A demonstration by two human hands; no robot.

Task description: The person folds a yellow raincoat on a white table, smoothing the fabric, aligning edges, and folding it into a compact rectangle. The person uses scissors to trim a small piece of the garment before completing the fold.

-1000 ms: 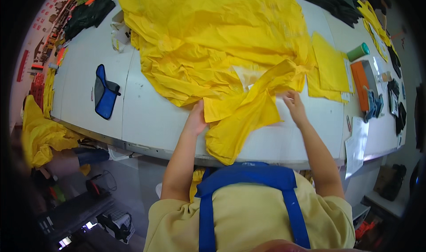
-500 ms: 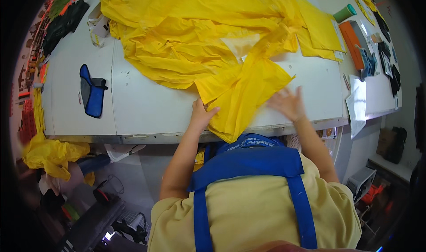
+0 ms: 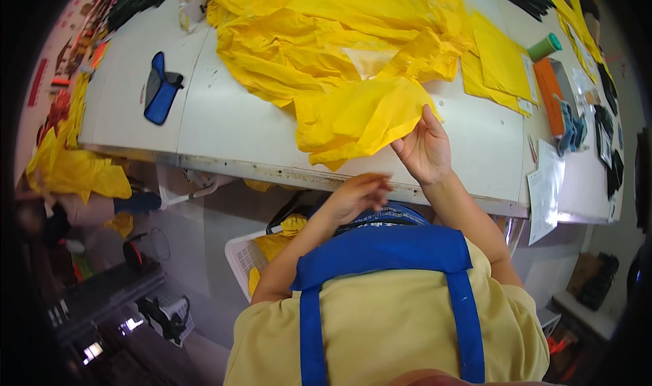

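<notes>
A large crumpled yellow garment [image 3: 292, 53] of thin, smooth fabric spreads over the white table, with a pale patch [image 3: 367, 61] near its middle. One flap of it [image 3: 360, 118] reaches toward the table's front edge. My right hand [image 3: 426, 148] grips the flap's right border, palm turned up, thumb and fingers at the fabric. Off the cloth, my left hand [image 3: 358, 196] is in front of the table edge above my blue apron [image 3: 380, 253]; its fingers are bent and smeared by motion.
A blue and black pouch-like item [image 3: 163, 90] lies on the left of the table [image 3: 231, 124]. Folded yellow pieces [image 3: 502, 63], a green roll [image 3: 545, 47], an orange box [image 3: 549, 94] and papers [image 3: 545, 189] are on the right. Below the edge stands a white basket [image 3: 241, 253].
My left hand has let go of the flap and dropped toward my apron. My right hand has come in and taken the flap's right border. The flap's lower end has lifted back onto the table.
</notes>
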